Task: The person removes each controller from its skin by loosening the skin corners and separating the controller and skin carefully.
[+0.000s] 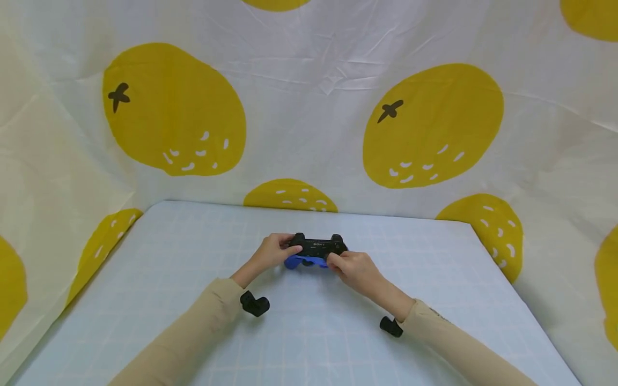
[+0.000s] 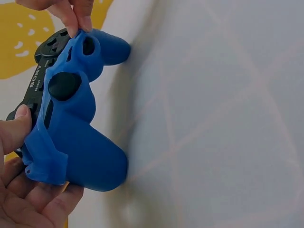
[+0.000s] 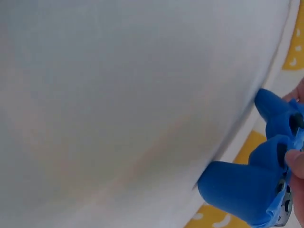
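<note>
A black game controller [image 1: 316, 246] marked SONY sits partly inside a blue rubbery sleeve [image 2: 97, 159]. The sleeve covers both grips and the stick area, while the black upper part [image 2: 39, 78] is bare. My left hand [image 1: 271, 253] holds one end, its thumb on the black face and its fingers beneath. At the other end my right hand [image 1: 358, 272] pinches the sleeve's edge between thumb and finger, seen closely in the left wrist view. In the right wrist view the right hand [image 3: 297, 173] is mostly cut off beside the blue grips.
The table carries a pale blue checked cloth [image 1: 299, 332]. Behind and at the sides hangs a white curtain [image 1: 309, 118] printed with yellow fruit. A black wrist device [image 1: 254, 304] sits at the left cuff, another black device [image 1: 391, 326] at the right.
</note>
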Demonstrator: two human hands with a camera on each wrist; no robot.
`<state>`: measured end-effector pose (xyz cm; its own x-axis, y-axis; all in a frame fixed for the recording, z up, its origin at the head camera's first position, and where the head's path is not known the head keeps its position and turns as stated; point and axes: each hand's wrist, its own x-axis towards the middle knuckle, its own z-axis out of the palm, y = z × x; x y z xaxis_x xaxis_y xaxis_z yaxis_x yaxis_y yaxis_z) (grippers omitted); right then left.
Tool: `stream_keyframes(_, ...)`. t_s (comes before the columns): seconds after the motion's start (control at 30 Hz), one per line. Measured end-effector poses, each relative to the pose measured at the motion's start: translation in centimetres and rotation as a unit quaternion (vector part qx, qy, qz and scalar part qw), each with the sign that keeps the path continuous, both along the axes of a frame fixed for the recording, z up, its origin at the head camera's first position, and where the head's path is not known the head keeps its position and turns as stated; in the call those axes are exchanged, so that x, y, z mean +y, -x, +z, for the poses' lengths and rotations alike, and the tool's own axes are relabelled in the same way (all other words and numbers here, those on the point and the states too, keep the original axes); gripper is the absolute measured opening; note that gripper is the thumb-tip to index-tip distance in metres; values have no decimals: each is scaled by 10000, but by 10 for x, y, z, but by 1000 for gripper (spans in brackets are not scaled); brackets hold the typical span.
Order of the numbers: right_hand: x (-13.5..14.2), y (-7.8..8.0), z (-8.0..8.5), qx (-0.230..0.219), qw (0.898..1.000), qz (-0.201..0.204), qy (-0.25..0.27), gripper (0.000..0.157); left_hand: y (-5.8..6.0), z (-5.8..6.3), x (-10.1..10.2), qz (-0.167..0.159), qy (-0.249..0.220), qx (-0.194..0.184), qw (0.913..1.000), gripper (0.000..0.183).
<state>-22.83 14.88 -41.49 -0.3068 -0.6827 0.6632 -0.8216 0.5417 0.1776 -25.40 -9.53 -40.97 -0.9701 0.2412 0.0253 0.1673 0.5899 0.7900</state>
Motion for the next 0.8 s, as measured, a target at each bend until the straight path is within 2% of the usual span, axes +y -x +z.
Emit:
stream_keyframes(0.1,-1,-1,3,-259,9990,-106,336,28,0,0,-1,-41,-14,13,10000,52)
stream_keyframes(0.2,-5,-2,6,-608,9970,-270,405,29,0,2,0,-61,-51,-2,10000,52)
stream_keyframes(0.3,-12,-1,8,-892,9949,-400,240,27,0,3,0,-63,-86,-10,9999,51)
stream_keyframes(0.5,-33,3,9,-923,9927,-778,-80,20,1,2,-2,-98,-133,-15,9999,50)
stream_keyframes(0.67,-45,1,15,-1218,9848,-1212,-239,12,1,1,-1,-95,-133,-4,9999,50)
stream_keyframes(0.8,-49,1,20,-1387,9815,-1289,-289,7,1,1,-1,-86,-183,-19,9998,50)
